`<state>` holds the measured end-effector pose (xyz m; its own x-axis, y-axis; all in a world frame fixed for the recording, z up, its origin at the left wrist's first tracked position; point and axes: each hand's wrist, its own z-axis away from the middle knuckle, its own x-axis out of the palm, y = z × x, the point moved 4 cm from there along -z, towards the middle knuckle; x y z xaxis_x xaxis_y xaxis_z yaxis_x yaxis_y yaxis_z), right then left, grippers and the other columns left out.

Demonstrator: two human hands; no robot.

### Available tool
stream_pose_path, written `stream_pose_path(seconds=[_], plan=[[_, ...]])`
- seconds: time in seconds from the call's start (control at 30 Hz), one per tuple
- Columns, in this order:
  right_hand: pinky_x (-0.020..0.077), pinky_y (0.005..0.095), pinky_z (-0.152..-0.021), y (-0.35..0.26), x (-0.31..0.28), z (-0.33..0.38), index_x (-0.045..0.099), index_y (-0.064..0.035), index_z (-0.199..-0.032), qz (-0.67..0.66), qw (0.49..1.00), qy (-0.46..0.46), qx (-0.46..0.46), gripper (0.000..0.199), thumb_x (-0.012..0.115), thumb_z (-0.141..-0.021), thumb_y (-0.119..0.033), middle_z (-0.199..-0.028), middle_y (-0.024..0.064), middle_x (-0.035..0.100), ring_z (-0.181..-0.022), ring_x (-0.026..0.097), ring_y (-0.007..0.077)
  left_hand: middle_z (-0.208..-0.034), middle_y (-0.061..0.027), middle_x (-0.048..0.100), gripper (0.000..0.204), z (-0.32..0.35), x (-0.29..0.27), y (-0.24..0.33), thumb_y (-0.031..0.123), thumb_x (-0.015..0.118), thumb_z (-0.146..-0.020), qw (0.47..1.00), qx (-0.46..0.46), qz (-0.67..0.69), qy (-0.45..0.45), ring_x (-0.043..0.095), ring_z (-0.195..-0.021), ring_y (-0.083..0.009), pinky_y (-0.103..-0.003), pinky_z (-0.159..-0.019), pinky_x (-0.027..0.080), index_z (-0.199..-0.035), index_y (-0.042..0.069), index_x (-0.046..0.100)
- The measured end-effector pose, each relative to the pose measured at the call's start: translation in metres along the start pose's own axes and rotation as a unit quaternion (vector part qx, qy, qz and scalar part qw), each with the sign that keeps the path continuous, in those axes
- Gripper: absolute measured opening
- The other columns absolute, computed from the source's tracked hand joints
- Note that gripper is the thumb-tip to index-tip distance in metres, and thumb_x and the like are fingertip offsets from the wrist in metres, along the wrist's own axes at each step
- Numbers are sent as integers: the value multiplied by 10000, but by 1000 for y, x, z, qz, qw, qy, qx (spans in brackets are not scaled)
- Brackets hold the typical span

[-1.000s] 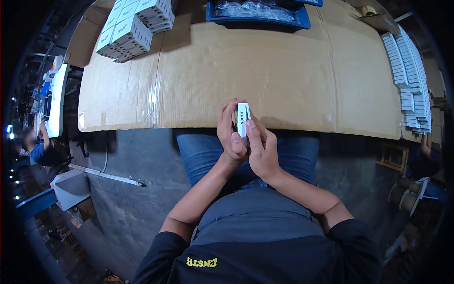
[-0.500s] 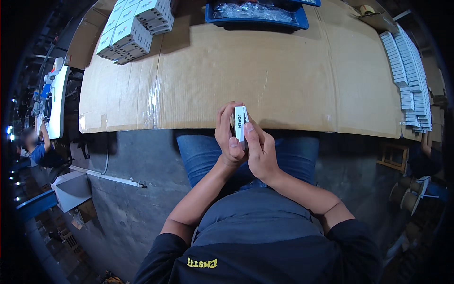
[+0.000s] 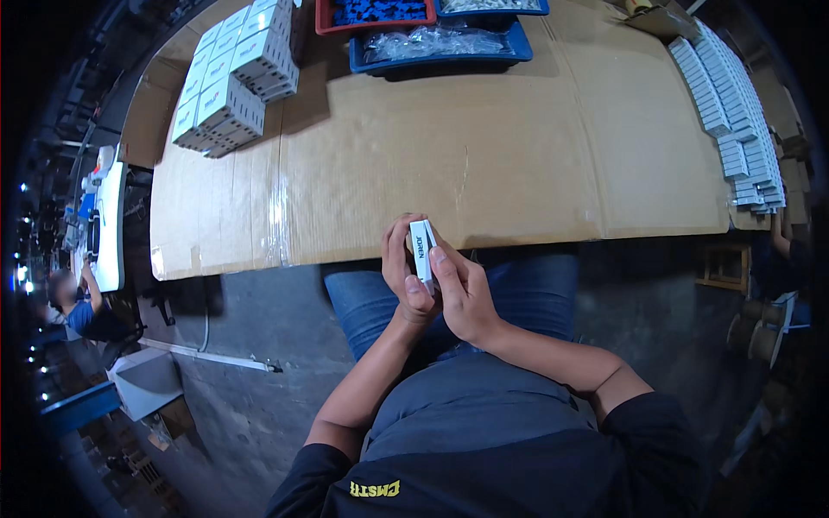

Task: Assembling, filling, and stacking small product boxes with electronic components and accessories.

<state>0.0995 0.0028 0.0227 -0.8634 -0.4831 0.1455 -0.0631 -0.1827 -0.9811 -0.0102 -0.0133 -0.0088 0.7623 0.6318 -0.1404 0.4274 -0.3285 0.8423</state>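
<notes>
A small, narrow white carton (image 3: 420, 244) with dark print on its upper side is held between both my hands, in front of the table's near edge and above my lap. My left hand (image 3: 400, 269) wraps around its left side, fingers curled over the far end and thumb at the near end. From the right, my right hand (image 3: 467, 299) grips the same carton, its thumb pressed along the side. A slim gap shows along the carton's right upper edge. Fingers hide the carton's lower part.
Stacked white boxes (image 3: 226, 95) stand at the table's far left. Blue trays (image 3: 440, 67) of clear plastic pieces and a red tray (image 3: 324, 19) of blue parts sit at the back. Rows of white cartons (image 3: 725, 112) line the right edge. A co-worker (image 3: 82, 302) is at the far left.
The view has shifted and turned slightly, bringing the red tray in at the back. Both hands still grip the carton, which appears slightly lower and further left in the picture.
</notes>
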Motion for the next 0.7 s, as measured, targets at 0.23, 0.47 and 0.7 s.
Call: stream_pose_path(seconds=[0.23, 0.47, 0.7], plan=[[445, 341, -1104, 4, -2, 2, 432, 36, -1559, -22, 1000, 0, -10, 515, 441, -1130, -249, -1475, 235, 591, -1318, 585, 235, -1212, -267, 645, 818, 5, 1, 2, 583, 353, -948, 1000, 26, -3, 15, 607, -1166, -392, -472, -1000, 494, -1276, -133, 575], [440, 357, -1112, -2, -7, -5, 472, 57, -1518, 24, 997, 13, -72, 566, 421, -1142, -364, -1527, 249, 532, -1358, 566, 275, -1259, -254, 600, 855, -6, 8, 4, 616, 333, -955, 1000, -23, 12, -10, 603, -1176, -363, -446, -995, 490, -1318, -127, 549], [357, 373, -1181, -1, -37, -22, 393, 56, -1568, -14, 999, -38, 1, 679, 420, -1131, -463, -1553, 206, 435, -1438, 437, 285, -1452, -230, 446, 1022, -20, 19, 7, 748, 411, -991, 985, -79, 56, -145, 485, -1329, -327, -415, -1124, 383, -1584, -77, 306]])
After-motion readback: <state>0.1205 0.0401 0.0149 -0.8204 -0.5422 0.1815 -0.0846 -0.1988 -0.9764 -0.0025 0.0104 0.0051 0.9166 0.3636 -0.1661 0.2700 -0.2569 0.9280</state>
